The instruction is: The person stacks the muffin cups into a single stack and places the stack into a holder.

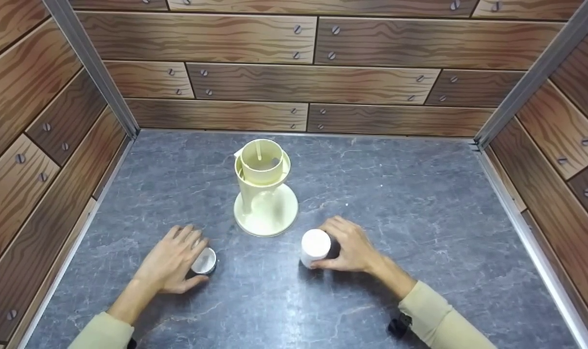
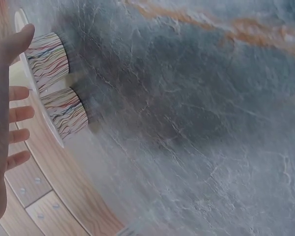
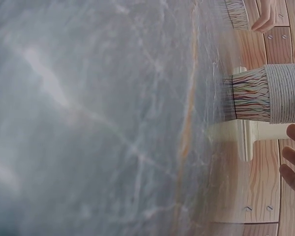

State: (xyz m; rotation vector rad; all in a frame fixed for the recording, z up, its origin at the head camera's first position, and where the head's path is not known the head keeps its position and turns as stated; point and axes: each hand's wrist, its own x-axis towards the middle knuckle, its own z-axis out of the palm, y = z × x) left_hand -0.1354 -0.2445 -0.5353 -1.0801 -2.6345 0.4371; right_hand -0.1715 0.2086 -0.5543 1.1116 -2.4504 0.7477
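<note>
My right hand (image 1: 349, 245) reaches round a jar with a white cap (image 1: 316, 244). Its thumb lies against the near side and its fingers curve behind. In the right wrist view, the jar (image 3: 253, 96) has a wavy multicoloured pattern below its ribbed white cap (image 3: 286, 93). My left hand (image 1: 175, 261) stands beside a small round container with a whitish top (image 1: 205, 261). The index finger is close along its rim, and the thumb is spread apart in front. In the left wrist view, wavy multicoloured stripes (image 2: 48, 59) show near the left thumb (image 2: 19, 42).
A pale yellow stand (image 1: 267, 213) with a round base and an upright tube rises beyond and between the hands. A pale yellow cup-like ring (image 1: 261, 169) sits in its top. Wood-patterned panels (image 1: 255, 82) border the grey marbled tabletop (image 1: 420, 194) at the back and sides.
</note>
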